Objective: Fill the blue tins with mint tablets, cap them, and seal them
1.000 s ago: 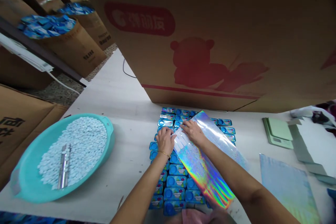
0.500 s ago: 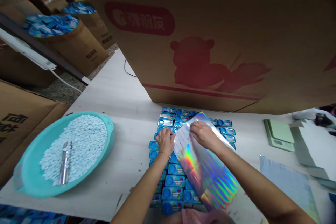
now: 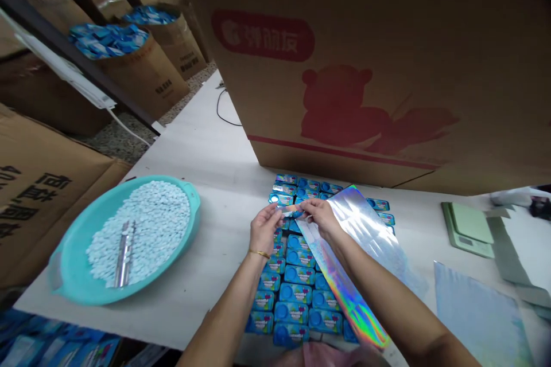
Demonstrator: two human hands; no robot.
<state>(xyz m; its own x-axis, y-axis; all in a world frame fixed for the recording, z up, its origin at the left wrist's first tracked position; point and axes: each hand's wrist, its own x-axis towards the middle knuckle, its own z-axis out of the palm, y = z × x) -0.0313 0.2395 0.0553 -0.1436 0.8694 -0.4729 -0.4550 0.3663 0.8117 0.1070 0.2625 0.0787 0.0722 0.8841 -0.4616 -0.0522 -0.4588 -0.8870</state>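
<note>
Between my two hands a short shiny strip point(image 3: 290, 208), which looks like a sticker, is stretched above rows of small blue tins point(image 3: 298, 274). My left hand point(image 3: 263, 230) pinches its left end. Thumb and fingers of my right hand point(image 3: 319, 217) are closed on the other end. Under my right wrist and forearm lies a holographic sheet point(image 3: 350, 292) with rainbow glints, slanting across the tins and covering some of them. The tins are laid out flat in columns, with printed lids.
A turquoise basin point(image 3: 71, 266) full of pale blue tablets point(image 3: 159, 223) stands left, a metal scoop point(image 3: 124, 255) in it. A large cardboard box point(image 3: 365, 28) walls off the back. At right are a green scale point(image 3: 468, 228) and another shiny sheet point(image 3: 480, 309).
Both hands have come off the holographic sheet's upper left edge and now hold the small strip between them. The sheet's near part was lifted and curved half a second ago. The view has shifted left.
</note>
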